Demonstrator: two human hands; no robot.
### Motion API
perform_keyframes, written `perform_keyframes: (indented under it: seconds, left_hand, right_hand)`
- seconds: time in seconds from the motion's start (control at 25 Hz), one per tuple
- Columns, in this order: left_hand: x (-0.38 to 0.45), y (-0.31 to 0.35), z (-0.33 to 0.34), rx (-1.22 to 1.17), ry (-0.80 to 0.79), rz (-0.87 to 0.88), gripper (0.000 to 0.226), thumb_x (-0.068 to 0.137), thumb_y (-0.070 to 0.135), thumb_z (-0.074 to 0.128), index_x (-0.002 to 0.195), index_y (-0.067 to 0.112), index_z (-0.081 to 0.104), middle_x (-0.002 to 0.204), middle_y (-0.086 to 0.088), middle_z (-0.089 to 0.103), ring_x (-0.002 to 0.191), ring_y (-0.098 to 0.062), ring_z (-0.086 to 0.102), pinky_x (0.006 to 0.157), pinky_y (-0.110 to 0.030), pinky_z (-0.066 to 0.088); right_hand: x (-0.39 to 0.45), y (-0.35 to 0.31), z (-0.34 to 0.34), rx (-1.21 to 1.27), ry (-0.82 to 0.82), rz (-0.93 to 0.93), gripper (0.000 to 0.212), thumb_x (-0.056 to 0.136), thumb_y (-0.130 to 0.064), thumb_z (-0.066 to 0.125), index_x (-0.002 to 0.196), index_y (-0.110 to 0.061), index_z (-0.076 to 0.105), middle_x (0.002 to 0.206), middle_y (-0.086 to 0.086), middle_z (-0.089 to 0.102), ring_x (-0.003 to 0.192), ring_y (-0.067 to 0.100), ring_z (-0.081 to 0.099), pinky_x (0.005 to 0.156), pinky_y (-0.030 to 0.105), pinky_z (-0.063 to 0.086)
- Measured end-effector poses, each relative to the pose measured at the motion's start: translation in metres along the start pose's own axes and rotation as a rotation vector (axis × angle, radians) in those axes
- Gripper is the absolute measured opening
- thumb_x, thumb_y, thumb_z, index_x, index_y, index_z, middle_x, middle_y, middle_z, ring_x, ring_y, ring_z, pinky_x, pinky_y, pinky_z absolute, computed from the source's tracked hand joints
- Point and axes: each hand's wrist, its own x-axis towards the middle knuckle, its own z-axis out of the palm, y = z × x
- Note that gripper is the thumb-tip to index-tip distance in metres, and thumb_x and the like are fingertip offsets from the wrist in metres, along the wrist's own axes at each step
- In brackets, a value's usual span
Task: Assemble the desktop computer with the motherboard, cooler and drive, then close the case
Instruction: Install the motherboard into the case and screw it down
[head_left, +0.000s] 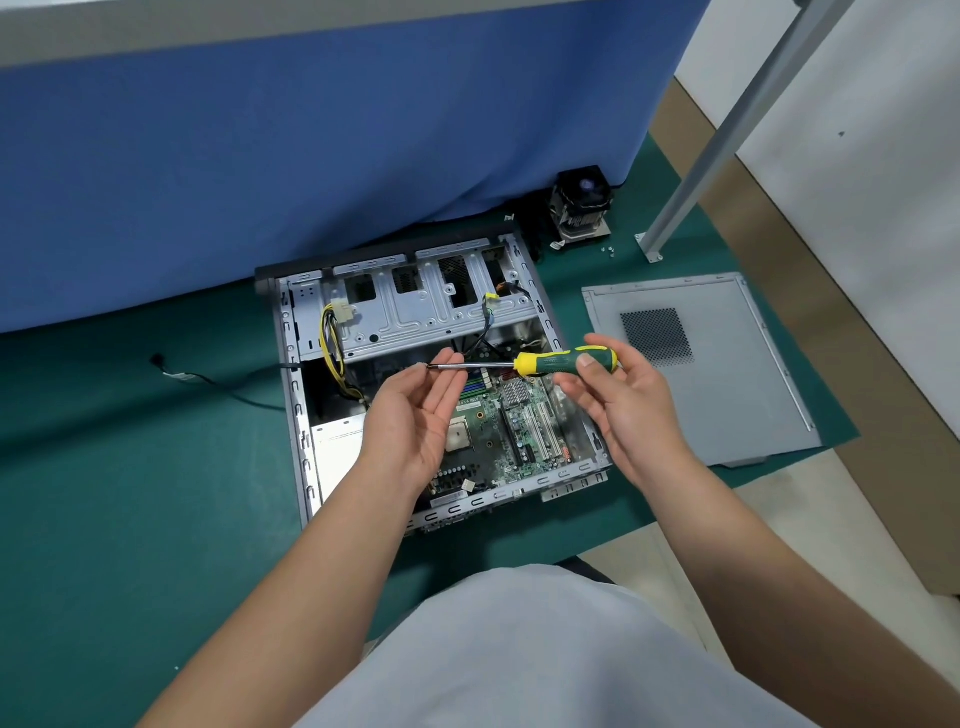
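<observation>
An open grey computer case (296, 415) lies flat on a green mat, with the green motherboard (511, 426) inside it. My right hand (618, 400) grips the green and yellow handle of a screwdriver (563, 361), held level above the case. My left hand (415, 410) is palm up, its fingertips pinching at the screwdriver's metal tip; whether a screw sits there is too small to tell. The cooler (579, 208), a black fan on a finned heatsink, stands on the mat behind the case. The grey side panel (727, 395) lies flat to the right.
A blue cloth-covered partition (311, 156) rises right behind the case. A grey metal post (691, 171) stands at the back right, with a few small screws (609, 251) near its foot. A loose black cable (208, 376) trails on the green mat (130, 467) left of the case.
</observation>
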Motion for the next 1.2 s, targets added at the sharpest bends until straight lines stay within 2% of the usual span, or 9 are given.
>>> perform_keyframes:
  seconds: [0.16,0.36,0.52,0.72,0.92,1.04,1.12,1.2]
  left_hand:
    - [0.001,0.004,-0.001,0.042,0.027,-0.05,0.012,0.103,0.002,0.05,0.109,-0.006,0.057,0.114,-0.026,0.072,0.104,-0.037,0.073,0.081,-0.04,0.063]
    - [0.002,0.007,-0.002,0.15,0.056,-0.071,0.013,0.103,0.005,0.051,0.106,-0.005,0.058,0.109,-0.027,0.074,0.101,-0.036,0.074,0.083,-0.041,0.063]
    - [0.002,0.009,-0.003,0.219,0.087,-0.09,0.015,0.104,0.007,0.052,0.103,-0.006,0.06,0.105,-0.028,0.074,0.098,-0.037,0.075,0.084,-0.042,0.063]
    - [0.006,0.007,-0.002,0.217,0.077,-0.097,0.024,0.105,0.009,0.051,0.121,-0.009,0.056,0.108,-0.027,0.073,0.1,-0.036,0.075,0.079,-0.041,0.064]
    - [0.009,0.005,-0.002,0.32,0.009,-0.029,0.026,0.108,0.023,0.051,0.126,0.005,0.05,0.111,-0.023,0.074,0.103,-0.037,0.074,0.08,-0.048,0.063]
    - [0.016,0.016,-0.006,0.571,0.047,0.088,0.024,0.107,0.03,0.053,0.12,0.01,0.055,0.113,-0.015,0.075,0.102,-0.031,0.075,0.083,-0.044,0.063]
    - [0.02,0.027,-0.008,0.821,0.072,0.273,0.014,0.106,0.03,0.053,0.113,0.018,0.058,0.111,-0.008,0.075,0.1,-0.024,0.075,0.087,-0.04,0.062]
    - [0.024,0.039,-0.014,1.245,0.023,0.528,0.011,0.105,0.034,0.053,0.11,0.027,0.06,0.107,0.007,0.072,0.098,-0.013,0.071,0.089,-0.035,0.059]
  right_hand:
    - [-0.002,0.0,0.002,-0.052,-0.049,-0.033,0.033,0.097,-0.001,0.063,0.127,-0.014,0.064,0.108,0.017,0.065,0.102,0.038,0.073,0.086,0.029,0.06]
    - [-0.004,-0.001,0.001,-0.153,-0.091,-0.084,0.034,0.099,-0.002,0.061,0.128,-0.02,0.064,0.124,0.027,0.06,0.102,0.035,0.074,0.092,0.033,0.059]
    - [-0.007,-0.001,0.002,-0.227,-0.116,-0.135,0.034,0.099,-0.003,0.062,0.129,-0.02,0.063,0.122,0.02,0.063,0.099,0.032,0.075,0.092,0.034,0.059]
    - [-0.005,0.0,0.004,-0.252,-0.037,-0.131,0.027,0.097,-0.012,0.068,0.123,-0.021,0.065,0.109,0.02,0.069,0.095,0.029,0.076,0.085,0.03,0.061]
    - [-0.004,0.01,0.005,-0.099,0.053,-0.07,0.029,0.098,-0.01,0.066,0.126,-0.013,0.062,0.113,0.016,0.069,0.097,0.032,0.075,0.085,0.028,0.06]
    - [0.003,0.002,-0.003,-0.077,0.061,-0.08,0.032,0.098,-0.009,0.066,0.129,-0.012,0.061,0.112,0.016,0.068,0.095,0.029,0.075,0.085,0.028,0.059]
    - [0.008,-0.008,-0.009,-0.116,0.062,-0.126,0.032,0.098,-0.008,0.066,0.128,-0.012,0.061,0.107,0.012,0.068,0.091,0.027,0.075,0.082,0.026,0.059]
    - [0.013,-0.018,-0.013,-0.216,0.053,-0.176,0.032,0.097,-0.009,0.067,0.128,-0.015,0.06,0.108,0.012,0.067,0.088,0.026,0.075,0.081,0.025,0.059]
